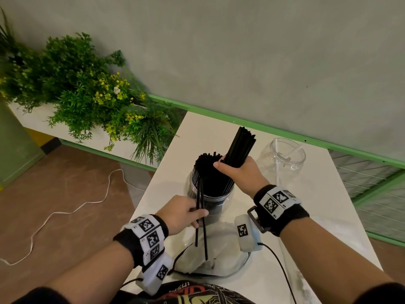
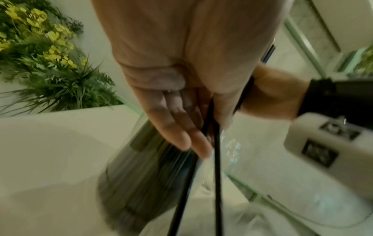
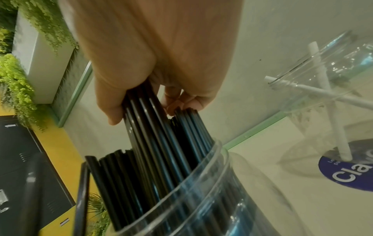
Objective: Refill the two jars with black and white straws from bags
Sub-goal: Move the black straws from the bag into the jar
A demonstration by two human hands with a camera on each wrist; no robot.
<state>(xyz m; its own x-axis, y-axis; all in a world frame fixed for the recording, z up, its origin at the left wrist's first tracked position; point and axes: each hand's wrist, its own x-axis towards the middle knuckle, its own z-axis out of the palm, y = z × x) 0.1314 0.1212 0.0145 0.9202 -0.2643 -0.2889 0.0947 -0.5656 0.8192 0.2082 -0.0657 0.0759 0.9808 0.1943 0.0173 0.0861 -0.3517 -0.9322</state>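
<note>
A clear jar [image 1: 211, 194] [image 3: 201, 191] packed with black straws stands mid-table. My right hand [image 1: 238, 170] [image 3: 153, 89] grips a thick bundle of black straws [image 1: 241, 148] [image 3: 161, 127] whose lower ends sit inside that jar. My left hand [image 1: 186, 212] [image 2: 181, 119] pinches two loose black straws [image 1: 202, 229] [image 2: 217, 159] beside the jar's near wall; they hang down over the bag. A second clear jar [image 1: 283, 157] [image 3: 331, 89] at the back right holds a few white straws [image 3: 335, 124]. An almost empty clear plastic bag [image 1: 219, 251] lies at the near edge.
The white table [image 1: 317, 216] ends close on the left and right. A planter with green and yellow plants [image 1: 92, 95] stands to the left. A white cord [image 1: 65, 211] trails on the brown floor. A green rail runs along the wall behind.
</note>
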